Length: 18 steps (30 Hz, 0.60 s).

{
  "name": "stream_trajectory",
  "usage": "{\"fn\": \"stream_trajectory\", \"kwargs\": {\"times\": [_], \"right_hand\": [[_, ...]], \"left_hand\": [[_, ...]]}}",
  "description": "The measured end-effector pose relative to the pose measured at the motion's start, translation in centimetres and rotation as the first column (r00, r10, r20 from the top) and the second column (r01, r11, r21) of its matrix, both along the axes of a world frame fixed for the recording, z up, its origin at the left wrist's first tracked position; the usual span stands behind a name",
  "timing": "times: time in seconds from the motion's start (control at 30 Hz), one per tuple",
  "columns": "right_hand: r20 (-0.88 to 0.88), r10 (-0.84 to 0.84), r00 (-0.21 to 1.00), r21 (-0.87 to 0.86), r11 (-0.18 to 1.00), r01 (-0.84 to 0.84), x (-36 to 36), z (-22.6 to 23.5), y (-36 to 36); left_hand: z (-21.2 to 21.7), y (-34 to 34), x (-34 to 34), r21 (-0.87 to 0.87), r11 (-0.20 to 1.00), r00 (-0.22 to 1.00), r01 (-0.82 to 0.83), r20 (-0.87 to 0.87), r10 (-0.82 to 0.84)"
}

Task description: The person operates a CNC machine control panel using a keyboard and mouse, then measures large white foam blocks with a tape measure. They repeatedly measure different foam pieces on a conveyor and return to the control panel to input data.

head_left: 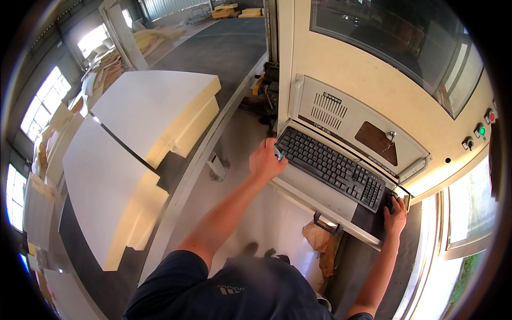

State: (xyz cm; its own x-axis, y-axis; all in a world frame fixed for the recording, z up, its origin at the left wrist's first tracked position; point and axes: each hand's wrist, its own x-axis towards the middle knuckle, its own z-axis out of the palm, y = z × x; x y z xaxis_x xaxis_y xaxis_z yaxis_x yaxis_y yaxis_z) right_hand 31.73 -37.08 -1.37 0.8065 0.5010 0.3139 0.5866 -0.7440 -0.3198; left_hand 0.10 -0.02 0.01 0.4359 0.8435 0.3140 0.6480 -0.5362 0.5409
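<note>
A black keyboard (333,165) lies on a pulled-out drawer tray (312,185) in front of a beige machine cabinet. My left hand (266,160) is at the keyboard's left end, fingers closed around a small object with blue and light parts, mostly hidden by the fingers. To the right of the keyboard, my right hand (395,216) is curled over a dark mouse (392,202) on a black pad (368,220). Only part of the mouse shows between the fingers.
Two large cut foam blocks (154,106) (106,186) rest on a dark conveyor table (218,48) at my left. The cabinet (368,64) has a dark screen (394,42) and a green button (481,130). A drawer handle (327,223) sticks out towards me.
</note>
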Motion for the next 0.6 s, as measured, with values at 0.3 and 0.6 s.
{"fn": "stream_trajectory", "kwargs": {"times": [0.3,0.6], "right_hand": [[-0.004,0.014,1.0,-0.008,1.0,-0.014,-0.43,0.12,0.53],[-0.014,0.004,1.0,-0.007,1.0,-0.004,-0.4,0.04,0.42]], "left_hand": [[-0.29,0.35,-0.45,0.021,1.0,1.0,-0.01,-0.003,0.01],[-0.32,0.29,-0.48,0.024,1.0,1.0,-0.001,-0.008,0.001]]}}
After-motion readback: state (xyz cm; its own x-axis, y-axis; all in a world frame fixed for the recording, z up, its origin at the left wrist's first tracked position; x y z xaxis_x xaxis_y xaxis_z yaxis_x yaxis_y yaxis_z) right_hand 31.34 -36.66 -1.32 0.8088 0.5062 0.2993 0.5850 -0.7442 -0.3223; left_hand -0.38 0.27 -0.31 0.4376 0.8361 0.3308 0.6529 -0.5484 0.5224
